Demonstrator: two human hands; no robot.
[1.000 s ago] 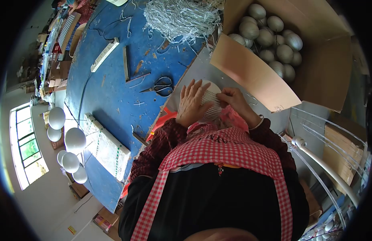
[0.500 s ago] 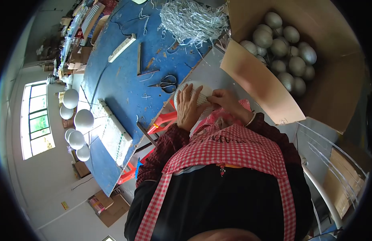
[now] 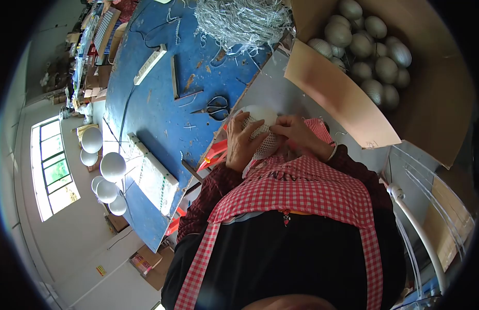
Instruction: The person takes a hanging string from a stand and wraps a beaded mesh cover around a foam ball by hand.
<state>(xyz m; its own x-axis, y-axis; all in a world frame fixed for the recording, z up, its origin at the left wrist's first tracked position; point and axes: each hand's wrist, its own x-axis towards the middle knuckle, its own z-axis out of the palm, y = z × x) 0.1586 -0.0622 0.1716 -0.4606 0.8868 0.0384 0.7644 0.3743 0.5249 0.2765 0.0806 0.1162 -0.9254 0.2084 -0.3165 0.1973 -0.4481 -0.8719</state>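
Note:
A white ball (image 3: 261, 114), partly covered by a textured mesh or beaded pattern, is held in front of the apron at the table's edge. My left hand (image 3: 241, 142) wraps its left side with the fingers bent over the patterned surface. At the ball's right side, my right hand (image 3: 297, 133) is closed in a pinch against it. What lies between the right fingertips is too small to make out. Black-handled scissors (image 3: 217, 108) rest on the blue table (image 3: 162, 111), left of the ball.
A cardboard box (image 3: 343, 98) at the right holds several silvery balls (image 3: 361, 45). Silvery strands (image 3: 242, 23) lie heaped at the table's far end. Several white balls (image 3: 113, 167) stand out beyond the left edge, near a pale bar (image 3: 152, 163). A white pole (image 3: 418, 235) rises at lower right.
The ball has turned and shifted slightly right, showing more of its patterned surface. My left fingers have bent further round it. My right hand remains pinched at its side. The view has shifted slightly.

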